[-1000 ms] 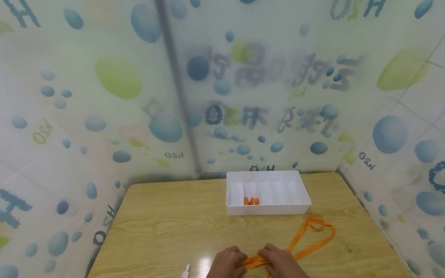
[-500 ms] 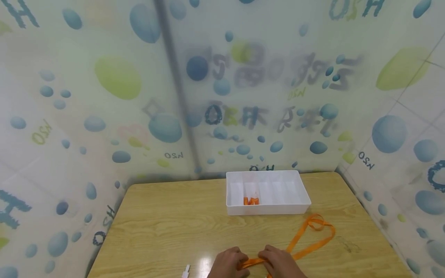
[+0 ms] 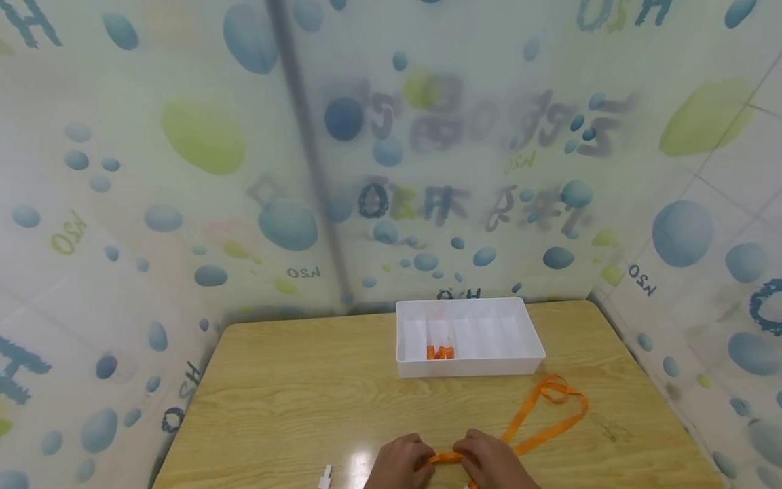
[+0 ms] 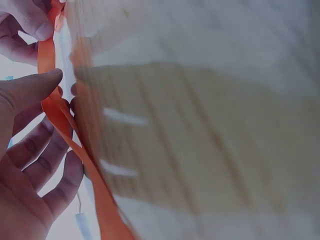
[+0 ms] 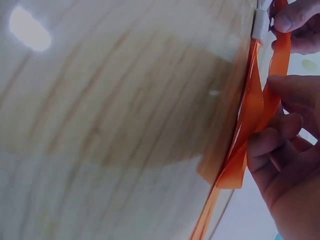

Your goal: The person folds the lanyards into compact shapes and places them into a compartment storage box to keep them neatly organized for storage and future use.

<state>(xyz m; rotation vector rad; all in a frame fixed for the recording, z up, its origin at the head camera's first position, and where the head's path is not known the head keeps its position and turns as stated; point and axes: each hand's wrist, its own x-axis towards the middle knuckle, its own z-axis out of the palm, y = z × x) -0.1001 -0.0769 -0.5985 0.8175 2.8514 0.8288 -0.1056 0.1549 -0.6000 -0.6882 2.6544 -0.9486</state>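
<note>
1. The long, flat, orange fabric ribbon [image 3: 449, 458] is at the near side of the table, right of centre; its held stretch has its long axis running left to right between the two hands, almost level; past the right hand, two strands spread away toward the far right, ending in a rounded bend and a small curl lying on the wood.
2. The person's left hand [image 3: 400, 462] pinches the ribbon between thumb and forefinger, its other fingers loosely bent; the person's right hand [image 3: 496, 462] pinches it likewise; whether the held stretch touches the wood, one cannot tell.
3. Against the frame from a second ago, that stretch is narrower and straighter; it then looked broader, in two layers, and sloped down toward the left; the hands keep nearly the same places, and the far curl lies as it did.
4. Beyond the ribbon stands a white plastic compartment tray [image 3: 470, 368]; small orange pieces [image 3: 441, 352] lie in its second compartment from the left.
5. A small white object [image 3: 325, 477] lies left of the left hand, well apart; beneath everything is the pale wood-grain table [image 3: 293, 394].
</note>
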